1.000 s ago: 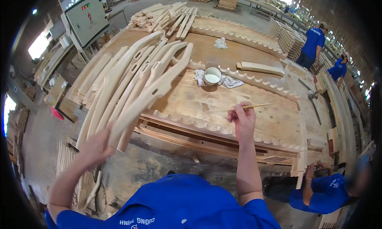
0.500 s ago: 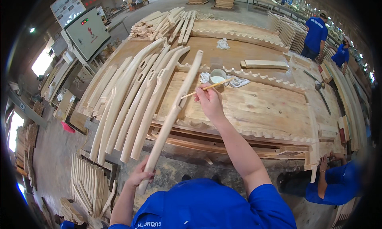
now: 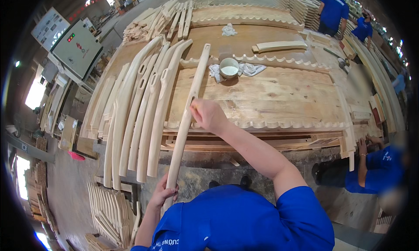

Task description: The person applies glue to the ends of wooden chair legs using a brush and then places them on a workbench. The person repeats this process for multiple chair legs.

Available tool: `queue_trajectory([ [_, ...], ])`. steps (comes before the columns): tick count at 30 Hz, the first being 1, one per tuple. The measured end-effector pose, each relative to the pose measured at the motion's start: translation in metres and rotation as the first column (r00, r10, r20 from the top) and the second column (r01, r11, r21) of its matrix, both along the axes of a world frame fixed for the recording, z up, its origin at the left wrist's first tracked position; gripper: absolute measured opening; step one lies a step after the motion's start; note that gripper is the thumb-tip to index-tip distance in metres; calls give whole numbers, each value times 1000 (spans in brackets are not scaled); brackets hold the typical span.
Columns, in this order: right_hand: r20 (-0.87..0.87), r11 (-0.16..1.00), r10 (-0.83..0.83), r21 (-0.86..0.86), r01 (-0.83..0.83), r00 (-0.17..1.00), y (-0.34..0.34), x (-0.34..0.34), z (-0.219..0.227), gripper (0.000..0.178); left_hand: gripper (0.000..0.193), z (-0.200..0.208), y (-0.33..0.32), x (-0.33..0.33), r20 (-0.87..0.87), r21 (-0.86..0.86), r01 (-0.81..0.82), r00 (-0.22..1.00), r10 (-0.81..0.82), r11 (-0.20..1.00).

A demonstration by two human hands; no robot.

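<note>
A long pale wooden post (image 3: 182, 140) slants up from near my body, its far end above the workbench. My left hand (image 3: 166, 192) is wrapped round its near end. Farther up, my right hand (image 3: 208, 115) is closed in a pinch against the post's slot. The thin wooden stick seen in those fingers half a second ago is now hidden by the hand. A small pot (image 3: 229, 69) with whitish contents stands beyond, between a crumpled white rag (image 3: 252, 69) and another white cloth (image 3: 215, 73). Several similar slotted posts (image 3: 150, 102) lie side by side to the left.
The workbench (image 3: 279, 87) carries scalloped wooden strips (image 3: 270, 62) and a loose board (image 3: 279, 46). A hammer-like tool (image 3: 342, 64) lies at right. One co-worker (image 3: 334, 11) stands at far right, another (image 3: 375, 166) at near right. More posts are stacked (image 3: 107, 211) at lower left.
My right hand has turned and come down onto the slot, hiding the stick. The view has shifted, so the bench appears higher and a little to the left. My left hand keeps its hold.
</note>
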State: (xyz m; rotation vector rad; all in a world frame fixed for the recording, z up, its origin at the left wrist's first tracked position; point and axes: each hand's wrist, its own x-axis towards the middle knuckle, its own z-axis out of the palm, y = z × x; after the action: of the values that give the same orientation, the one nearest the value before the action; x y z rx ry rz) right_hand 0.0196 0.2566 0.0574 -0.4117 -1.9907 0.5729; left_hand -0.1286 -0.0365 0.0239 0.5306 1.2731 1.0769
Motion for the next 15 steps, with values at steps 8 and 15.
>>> queue_trajectory([
  [8, -63, 775, 7, -630, -45, 998, 30, -5, 12, 23, 83, 3, 0, 4, 78, 76, 4, 997, -10, 997],
  [15, 17, 989, -62, 136, 59, 998, 3, -7, 0, 21, 80, 9, -1, 5, 235, -120, -90, 965, 117, 989],
])
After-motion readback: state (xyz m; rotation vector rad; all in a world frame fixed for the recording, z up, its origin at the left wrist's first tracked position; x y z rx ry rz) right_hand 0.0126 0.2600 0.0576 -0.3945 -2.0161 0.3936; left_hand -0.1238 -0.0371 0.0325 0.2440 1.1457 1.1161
